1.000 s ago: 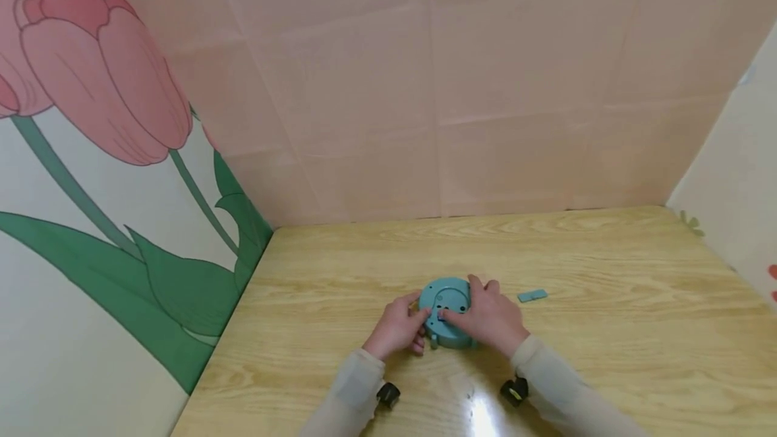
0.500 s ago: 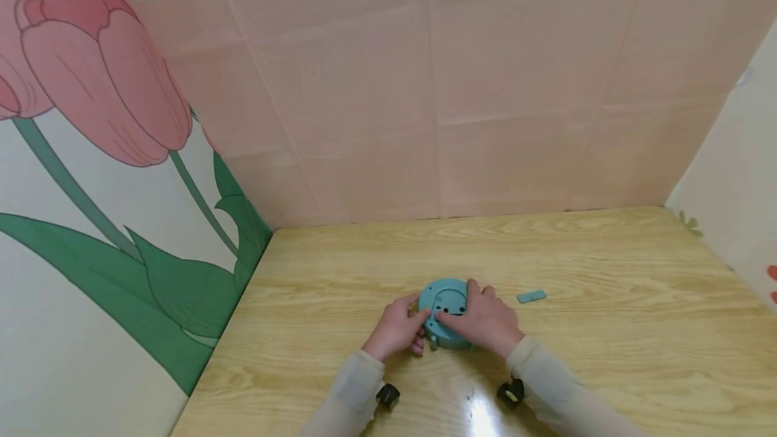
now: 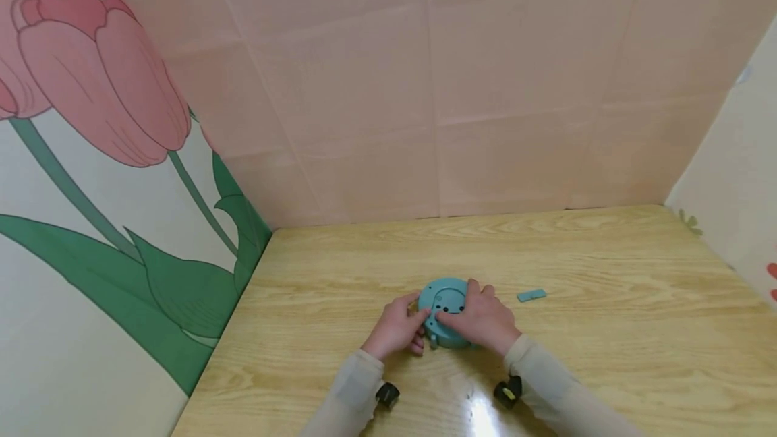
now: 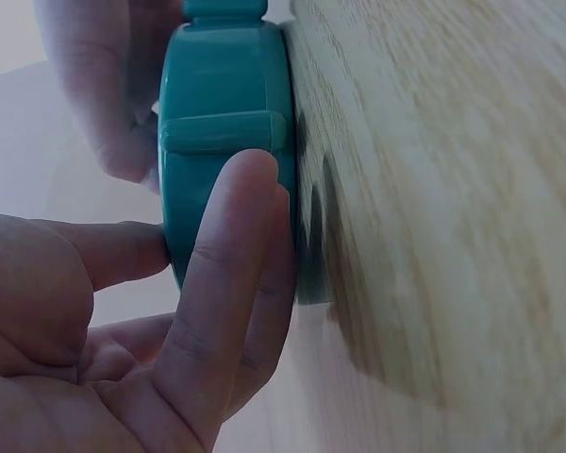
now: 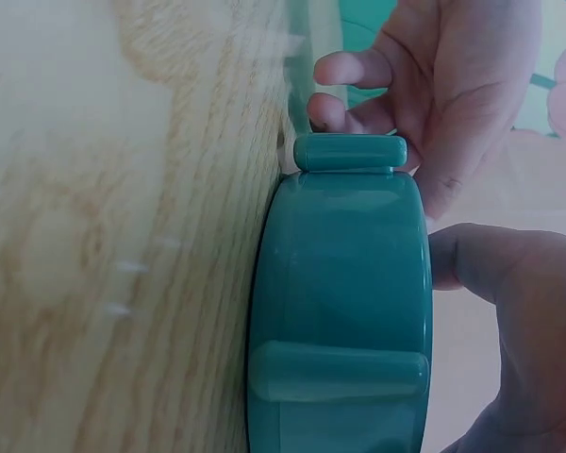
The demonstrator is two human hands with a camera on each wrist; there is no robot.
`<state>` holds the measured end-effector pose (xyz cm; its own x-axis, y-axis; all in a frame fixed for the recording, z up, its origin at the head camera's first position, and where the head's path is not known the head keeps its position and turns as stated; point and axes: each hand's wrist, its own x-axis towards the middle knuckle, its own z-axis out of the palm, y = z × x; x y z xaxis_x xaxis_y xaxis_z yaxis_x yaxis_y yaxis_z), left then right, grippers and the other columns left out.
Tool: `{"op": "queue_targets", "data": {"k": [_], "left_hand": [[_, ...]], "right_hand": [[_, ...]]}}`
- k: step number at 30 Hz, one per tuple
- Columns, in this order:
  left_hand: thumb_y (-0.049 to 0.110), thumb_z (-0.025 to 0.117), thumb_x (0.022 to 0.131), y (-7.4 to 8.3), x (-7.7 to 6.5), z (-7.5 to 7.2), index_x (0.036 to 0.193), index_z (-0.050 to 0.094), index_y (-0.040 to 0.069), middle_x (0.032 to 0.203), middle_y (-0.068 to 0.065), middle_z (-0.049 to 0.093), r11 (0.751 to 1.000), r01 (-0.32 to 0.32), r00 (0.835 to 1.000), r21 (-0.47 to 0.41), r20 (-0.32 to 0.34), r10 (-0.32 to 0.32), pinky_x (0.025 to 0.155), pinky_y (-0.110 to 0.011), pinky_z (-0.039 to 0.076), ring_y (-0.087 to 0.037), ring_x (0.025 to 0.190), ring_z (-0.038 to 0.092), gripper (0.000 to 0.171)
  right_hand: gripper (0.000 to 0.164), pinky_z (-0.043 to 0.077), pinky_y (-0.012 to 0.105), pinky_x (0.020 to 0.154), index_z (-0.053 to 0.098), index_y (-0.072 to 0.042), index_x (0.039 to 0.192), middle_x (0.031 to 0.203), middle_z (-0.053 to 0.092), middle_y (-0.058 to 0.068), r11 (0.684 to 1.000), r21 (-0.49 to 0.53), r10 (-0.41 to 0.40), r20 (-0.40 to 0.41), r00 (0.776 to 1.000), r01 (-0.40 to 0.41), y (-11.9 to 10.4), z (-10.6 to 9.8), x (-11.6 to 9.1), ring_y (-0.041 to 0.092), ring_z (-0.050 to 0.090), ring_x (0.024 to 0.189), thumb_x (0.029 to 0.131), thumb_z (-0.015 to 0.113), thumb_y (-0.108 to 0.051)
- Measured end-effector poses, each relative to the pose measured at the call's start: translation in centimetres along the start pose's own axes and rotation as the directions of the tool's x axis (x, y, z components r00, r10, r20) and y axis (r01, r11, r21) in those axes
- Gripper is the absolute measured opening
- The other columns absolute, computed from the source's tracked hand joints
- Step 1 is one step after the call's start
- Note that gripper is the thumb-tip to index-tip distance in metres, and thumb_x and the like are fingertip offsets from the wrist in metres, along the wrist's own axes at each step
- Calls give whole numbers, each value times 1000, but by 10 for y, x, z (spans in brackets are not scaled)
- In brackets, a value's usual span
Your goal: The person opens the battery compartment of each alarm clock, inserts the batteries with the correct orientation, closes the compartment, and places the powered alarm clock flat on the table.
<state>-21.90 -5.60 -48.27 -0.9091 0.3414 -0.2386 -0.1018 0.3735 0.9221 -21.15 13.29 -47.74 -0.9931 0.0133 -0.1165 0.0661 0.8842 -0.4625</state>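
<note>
A round teal alarm clock (image 3: 446, 288) lies on the table with its back, which has a recessed ring and dark holes, facing up. Two stubby feet on its rim point toward the person. My left hand (image 3: 394, 328) grips its left side, thumb on the back and fingers along the rim; the left wrist view shows the fingers by a foot (image 4: 222, 132). My right hand (image 3: 485, 319) holds the right side, its thumb pressing the back near the centre and its other fingers over the far right edge. That thumb and palm hide part of the back.
A small flat teal cover (image 3: 531, 296) lies on the wood-grain table (image 3: 340, 255), right of the clock. A pink sheet (image 3: 364, 120) hangs behind, and a tulip-painted wall (image 3: 91, 120) stands left. Black wrist cameras (image 3: 387, 395) sit below both sleeves.
My right hand has shifted slightly left, its thumb moving a little across the clock's back. The left hand, clock and small cover stay nearly the same.
</note>
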Motion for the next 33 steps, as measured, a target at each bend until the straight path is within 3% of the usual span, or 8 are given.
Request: {"op": "queue_targets", "data": {"k": [11,21,33], "left_hand": [[21,58,103,-5,0,1,152,41,9,75,-13,63,1000,15,1000,-6,3,-15,50,-37,62,-19,50,62,53],[21,58,103,-3,1,1,152,42,9,75,-15,63,1000,3,1000,-2,-3,-3,49,-37,62,-19,50,62,52],[21,57,103,-4,2,2,151,44,10,78,-13,62,1000,8,1000,-20,8,-8,50,-36,62,-18,52,63,50]], "right_hand": [[103,54,50,63,36,10,141,118,49,35,998,52,32,4,999,-32,2,5,0,36,59,87,79,72,-64],[100,53,46,63,37,9,138,116,48,35,993,117,16,38,999,-20,5,-5,3,33,58,85,77,77,-60],[115,53,49,65,33,7,142,119,45,34,992,104,78,-20,997,-75,2,10,7,34,56,77,68,76,-68]]}}
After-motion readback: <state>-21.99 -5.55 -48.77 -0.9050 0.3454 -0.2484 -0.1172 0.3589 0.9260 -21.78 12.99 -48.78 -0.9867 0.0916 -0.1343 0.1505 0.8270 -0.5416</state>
